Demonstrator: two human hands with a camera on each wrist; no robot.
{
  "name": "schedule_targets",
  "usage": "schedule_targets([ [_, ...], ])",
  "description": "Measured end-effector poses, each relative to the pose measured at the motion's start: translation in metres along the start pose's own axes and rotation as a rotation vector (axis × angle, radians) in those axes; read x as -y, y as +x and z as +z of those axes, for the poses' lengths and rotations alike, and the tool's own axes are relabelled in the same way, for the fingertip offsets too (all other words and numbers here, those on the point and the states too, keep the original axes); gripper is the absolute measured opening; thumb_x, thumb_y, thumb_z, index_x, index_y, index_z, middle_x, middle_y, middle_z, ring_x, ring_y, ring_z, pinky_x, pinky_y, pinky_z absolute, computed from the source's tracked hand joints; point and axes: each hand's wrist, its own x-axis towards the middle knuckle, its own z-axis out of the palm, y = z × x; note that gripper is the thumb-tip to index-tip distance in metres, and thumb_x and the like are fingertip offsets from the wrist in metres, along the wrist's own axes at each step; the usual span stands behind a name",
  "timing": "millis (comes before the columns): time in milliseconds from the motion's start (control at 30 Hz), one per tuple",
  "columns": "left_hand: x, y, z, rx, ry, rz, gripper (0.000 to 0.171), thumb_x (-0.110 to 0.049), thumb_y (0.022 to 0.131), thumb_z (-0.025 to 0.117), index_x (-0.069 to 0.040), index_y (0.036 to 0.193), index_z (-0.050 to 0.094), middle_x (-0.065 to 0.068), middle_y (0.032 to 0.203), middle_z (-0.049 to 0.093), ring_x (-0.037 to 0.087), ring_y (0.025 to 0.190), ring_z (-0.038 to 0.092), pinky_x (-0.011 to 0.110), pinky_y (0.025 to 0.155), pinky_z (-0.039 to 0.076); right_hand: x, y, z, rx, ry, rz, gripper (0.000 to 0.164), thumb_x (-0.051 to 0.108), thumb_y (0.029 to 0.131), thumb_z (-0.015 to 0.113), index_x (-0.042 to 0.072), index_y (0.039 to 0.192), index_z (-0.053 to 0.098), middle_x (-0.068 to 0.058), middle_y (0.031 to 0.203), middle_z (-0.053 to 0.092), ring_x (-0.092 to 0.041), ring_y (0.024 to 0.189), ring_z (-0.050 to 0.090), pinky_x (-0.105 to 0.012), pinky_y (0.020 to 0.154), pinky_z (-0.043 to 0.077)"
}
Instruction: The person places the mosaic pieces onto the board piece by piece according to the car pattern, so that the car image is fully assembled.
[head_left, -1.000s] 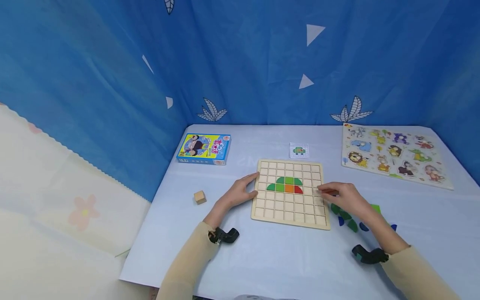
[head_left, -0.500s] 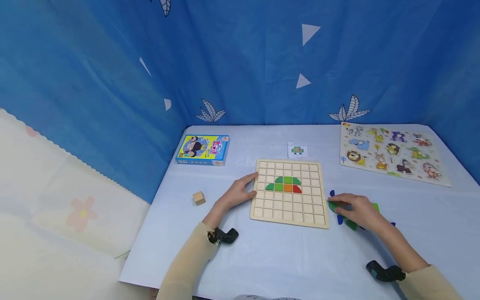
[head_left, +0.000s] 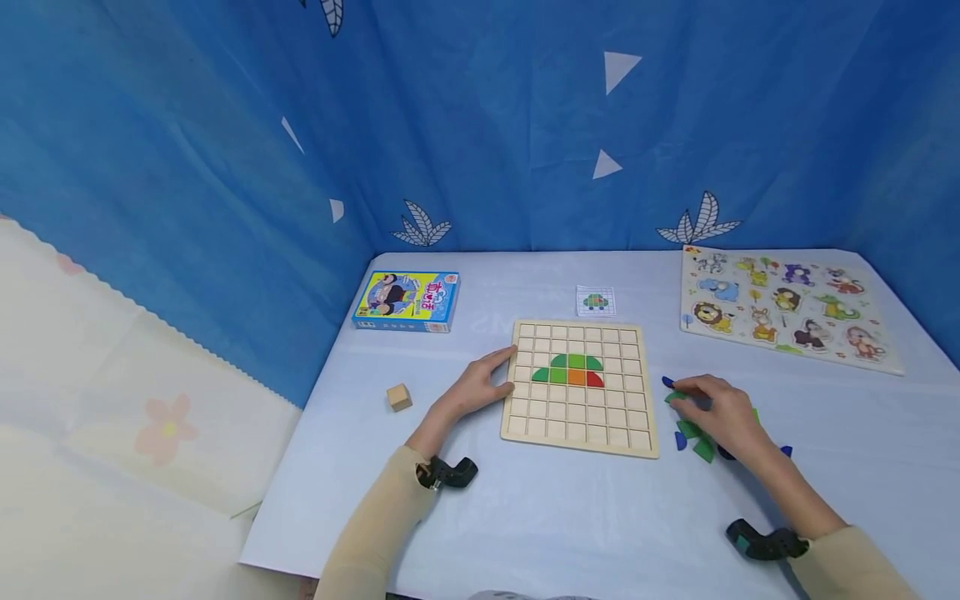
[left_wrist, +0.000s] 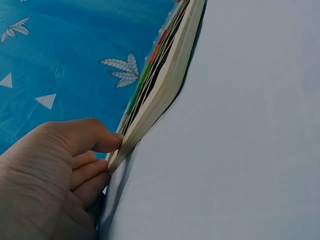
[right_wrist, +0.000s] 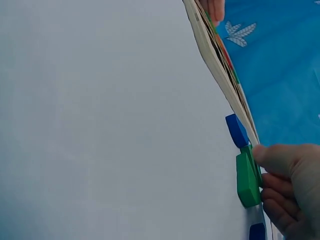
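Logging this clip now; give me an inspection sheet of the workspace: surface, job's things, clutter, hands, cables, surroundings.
Surface: pale-topped table.
Job's things: grid board carrying seven coloured pieces; card with a printed pattern beyond it; loose pieces, green and blue, right of the board.
Clutter: box and wooden cube on the left; animal puzzle at far right.
Hands: left hand touches the board's left edge; right hand is at the loose pieces, thumb and finger by a green one, grip unclear.
Cables: nothing seen.
Surroundings: blue curtain behind; pale floral cloth at left.
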Motion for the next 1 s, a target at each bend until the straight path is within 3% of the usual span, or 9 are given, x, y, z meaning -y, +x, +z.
schedule_targets([
  [233, 0.0, 0.001, -0.001, 0.007, 0.005, -0.005, 0.067, -0.013, 0.087, 0.063, -0.008, 0.147, 0.033, 0.009, 0.148, 0.036, 0.021, 0.137, 0.029, 0.031, 0.111, 0.025, -0.001, 0.0, -0.003, 0.123, 0.059, -0.011, 0.037, -0.005, 0.082, 0.061, 0.001, 0.118, 0.062, -0.019, 0.115, 0.06, -0.041, 0.107, 0.052, -0.058, 0.086, 0.043],
  [633, 0.0, 0.001, -0.002, 0.007, 0.005, -0.014, 0.067, -0.013, 0.087, 0.063, -0.009, 0.147, 0.033, 0.008, 0.148, 0.035, 0.02, 0.137, 0.028, 0.031, 0.111, 0.025, 0.002, 0.01, -0.001, 0.122, 0.033, -0.118, 0.035, -0.002, 0.078, 0.072, 0.001, 0.113, 0.067, -0.02, 0.108, 0.064, -0.041, 0.102, 0.058, -0.057, 0.081, 0.048],
  [800, 0.0, 0.0, -0.003, 0.006, -0.003, -0.004, 0.067, -0.012, 0.087, 0.063, -0.007, 0.147, 0.033, 0.008, 0.148, 0.035, 0.021, 0.137, 0.029, 0.031, 0.111, 0.025, 0.02, 0.024, 0.001, 0.088, 0.062, -0.103, 0.033, 0.001, 0.079, 0.074, 0.0, 0.111, 0.068, -0.017, 0.104, 0.066, -0.035, 0.09, 0.063, -0.052, 0.074, 0.052],
  [1000, 0.0, 0.0, -0.001, 0.021, -0.002, 0.01, 0.067, -0.012, 0.088, 0.063, -0.007, 0.147, 0.032, 0.008, 0.149, 0.034, 0.021, 0.137, 0.028, 0.031, 0.111, 0.025, 0.049, 0.041, 0.017, 0.147, 0.123, -0.07, 0.032, 0.006, 0.081, 0.073, 0.001, 0.112, 0.068, -0.015, 0.107, 0.066, -0.03, 0.09, 0.063, -0.045, 0.075, 0.055],
])
